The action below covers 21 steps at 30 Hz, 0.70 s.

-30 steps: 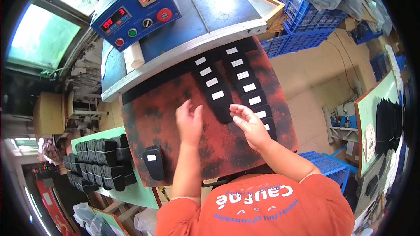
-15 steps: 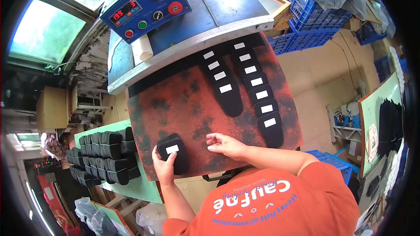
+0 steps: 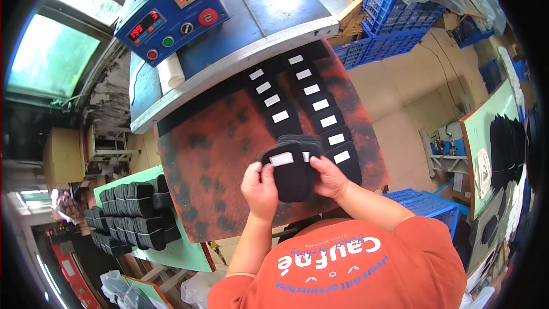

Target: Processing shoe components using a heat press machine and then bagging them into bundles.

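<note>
Both my hands are in front of me over the near part of the red, black-blotched board [image 3: 200, 160]. My left hand [image 3: 260, 191] pinches a flat black fabric piece [image 3: 290, 180] with a rounded end and a white label near its top. Behind and to its right, my right hand [image 3: 331, 178] grips a small stack of like black pieces [image 3: 311, 144], the front one also labelled. The two touch and overlap. On the board, labelled black pieces lie overlapped in two columns: a shorter column [image 3: 289, 123] and a longer right column [image 3: 350, 167].
Beyond the board stands a blue-topped machine table with a metal edge [image 3: 240, 51] and a blue control box [image 3: 171, 17]. Tied bundles of black pieces [image 3: 137, 200] fill a green table at left. Blue crates [image 3: 389, 11] stand at far right, another [image 3: 423, 203] nearer.
My left hand has lifted the black stack off the board's near left and carried it right to my right hand. A labelled piece is now held apart at the front. The view has shifted slightly.
</note>
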Available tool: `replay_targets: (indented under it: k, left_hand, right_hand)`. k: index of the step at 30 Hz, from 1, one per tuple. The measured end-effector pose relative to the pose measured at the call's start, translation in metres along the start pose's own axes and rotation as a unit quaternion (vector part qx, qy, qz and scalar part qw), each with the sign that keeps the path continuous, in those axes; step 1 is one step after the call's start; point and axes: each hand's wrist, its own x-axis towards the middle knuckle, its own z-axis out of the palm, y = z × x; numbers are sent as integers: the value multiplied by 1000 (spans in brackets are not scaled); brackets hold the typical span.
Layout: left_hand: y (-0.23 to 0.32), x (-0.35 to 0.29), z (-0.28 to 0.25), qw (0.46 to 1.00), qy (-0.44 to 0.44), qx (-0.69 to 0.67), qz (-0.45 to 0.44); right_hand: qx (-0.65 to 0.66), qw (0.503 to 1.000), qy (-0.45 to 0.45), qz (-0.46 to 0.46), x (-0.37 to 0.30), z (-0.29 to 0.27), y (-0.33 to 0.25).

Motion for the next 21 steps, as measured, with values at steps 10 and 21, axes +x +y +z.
replay_targets:
  k: [10,21]
  left_hand:
    - [-65,33,55,992,-87,-28,-83]
    - [-22,15,30,923,-195,-234,-237]
  right_hand:
    - [-4,993,58,-100,-56,-23,-47]
    - [86,989,61,-102,-53,-26,-46]
